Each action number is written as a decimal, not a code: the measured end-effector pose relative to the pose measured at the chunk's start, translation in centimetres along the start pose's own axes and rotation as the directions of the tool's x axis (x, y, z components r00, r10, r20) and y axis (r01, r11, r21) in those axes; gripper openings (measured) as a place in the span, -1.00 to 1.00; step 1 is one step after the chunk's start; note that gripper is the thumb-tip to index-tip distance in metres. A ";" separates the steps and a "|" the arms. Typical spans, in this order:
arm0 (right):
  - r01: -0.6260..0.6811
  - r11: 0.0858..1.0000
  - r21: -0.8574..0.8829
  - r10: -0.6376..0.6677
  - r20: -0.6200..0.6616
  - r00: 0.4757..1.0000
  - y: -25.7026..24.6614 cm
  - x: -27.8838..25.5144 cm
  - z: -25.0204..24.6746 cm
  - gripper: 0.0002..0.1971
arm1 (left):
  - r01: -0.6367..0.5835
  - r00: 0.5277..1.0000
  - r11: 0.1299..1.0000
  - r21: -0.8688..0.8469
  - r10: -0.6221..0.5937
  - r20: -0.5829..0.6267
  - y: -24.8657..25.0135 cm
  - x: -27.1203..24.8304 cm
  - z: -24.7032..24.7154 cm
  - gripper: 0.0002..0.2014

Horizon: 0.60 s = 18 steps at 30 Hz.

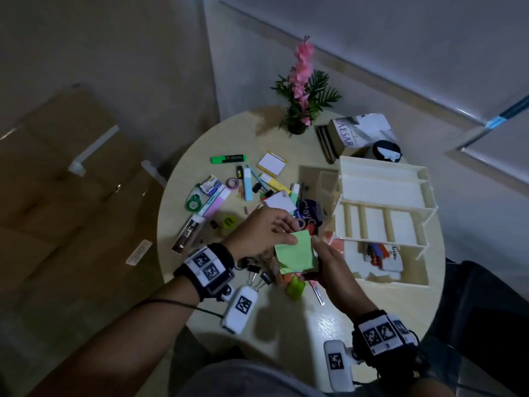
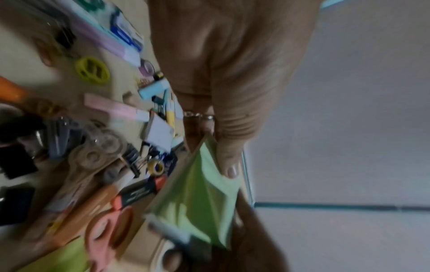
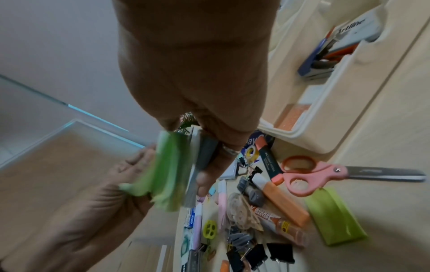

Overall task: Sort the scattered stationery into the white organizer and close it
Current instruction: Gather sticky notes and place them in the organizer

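Both hands (image 1: 259,233) (image 1: 333,267) hold one green notepad (image 1: 294,253).

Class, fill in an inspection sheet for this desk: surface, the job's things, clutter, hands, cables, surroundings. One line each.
Surface: round pale table, crowded.
Job's things: white organizer open, with pens and a marker box in its near compartment; green sticky notes held above the table; scissors, highlighters and binder clips lie loose.
Clutter: potted pink flower, books.
Hands: left hand pinches the notes' top edge; right hand has its grip on the pad's other side.
Cables: black lead at the left wrist.
Surroundings: cardboard box on the floor.
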State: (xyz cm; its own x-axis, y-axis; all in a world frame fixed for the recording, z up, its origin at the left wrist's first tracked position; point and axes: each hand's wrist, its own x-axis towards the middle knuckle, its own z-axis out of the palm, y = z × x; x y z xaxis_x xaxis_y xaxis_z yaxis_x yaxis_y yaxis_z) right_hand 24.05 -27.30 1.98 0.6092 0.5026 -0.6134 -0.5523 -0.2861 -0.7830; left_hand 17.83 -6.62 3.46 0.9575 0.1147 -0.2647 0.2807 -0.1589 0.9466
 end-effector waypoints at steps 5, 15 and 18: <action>0.091 0.994 -0.060 -0.087 0.064 0.994 1.2 -1.4 -3.7 -0.74 | -0.021 0.994 0.983 0.184 0.040 -0.098 0.2 1.0 6.0 -0.84; 0.000 1.000 0.012 0.002 -0.178 0.984 3.6 0.6 -11.4 -0.78 | 0.099 0.993 0.863 0.495 -0.117 0.004 -2.7 2.8 13.2 -0.48; -0.028 0.997 -0.077 0.005 -0.280 0.960 3.3 2.8 -13.1 -0.84 | 0.161 0.984 0.839 0.520 -0.178 -0.017 -2.8 3.2 14.3 -0.50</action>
State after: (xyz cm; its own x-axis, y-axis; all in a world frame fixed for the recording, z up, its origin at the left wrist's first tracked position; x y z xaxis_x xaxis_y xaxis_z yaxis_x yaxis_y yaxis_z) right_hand 31.38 -37.51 -3.69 0.7413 0.2525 -0.6219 -0.5239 -0.3616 -0.7712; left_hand 21.05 -19.79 -2.69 0.8909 0.1579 -0.4258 0.4241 -0.6244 0.6559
